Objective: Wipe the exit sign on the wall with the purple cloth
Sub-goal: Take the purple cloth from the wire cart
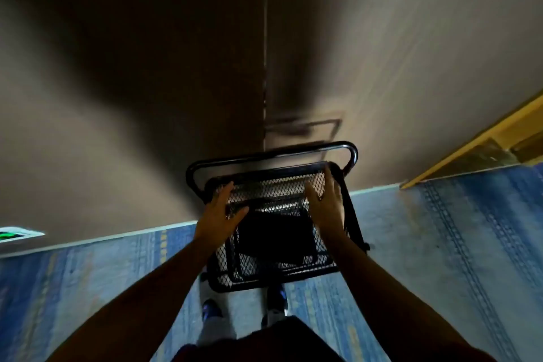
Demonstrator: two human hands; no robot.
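The exit sign (16, 236) is a white box with a green glow, low on the wall at the far left, just above the floor. A black wire-mesh cart (338, 264) stands against the wall right in front of me. My left hand (219, 213) hovers flat over the left rim of the cart's top tray, fingers and thumb apart. My right hand (326, 200) is spread above the tray's right side and holds nothing. A dark square shape (273, 233) lies lower in the cart. I see no purple cloth; the view is dim and blurred.
The beige wall (382, 53) has a vertical seam running up from behind the cart's handle bar (264, 157). A yellow wooden frame (484, 144) meets the floor at the right. The floor is blue patterned carpet (440, 244). My shoes (211, 307) stand just behind the cart.
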